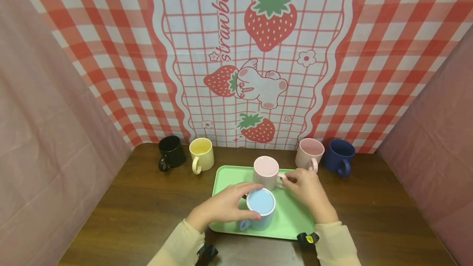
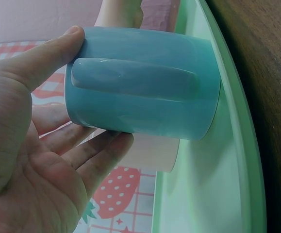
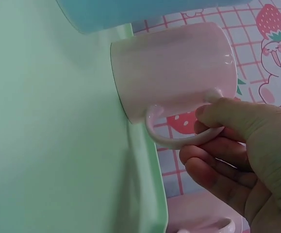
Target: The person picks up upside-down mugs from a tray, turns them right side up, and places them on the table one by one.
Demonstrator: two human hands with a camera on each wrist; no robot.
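Observation:
On a light green tray point(image 1: 225, 175), a light blue mug point(image 1: 263, 221) and a light pink mug point(image 1: 264, 180) stand upside down, flat bases up. My left hand point(image 1: 229, 206) holds the light blue mug by its upper end, thumb on one side and fingers on the other; its handle faces the left front. Behind it is the light pink mug, with its handle pointing right. My right hand point(image 3: 247, 150) pinches that handle between thumb and fingers. In the left wrist view, the light blue mug point(image 2: 145, 114) hides most of the pink one point(image 2: 152, 153).
A black mug point(image 1: 172, 151) and a yellow mug point(image 1: 202, 155) stand upright at the back left of the brown table point(image 1: 140, 200). Another pink mug point(image 1: 306, 160) and a dark blue mug point(image 1: 338, 158) stand at the back right. A strawberry-print cloth point(image 1: 255, 106) hangs behind.

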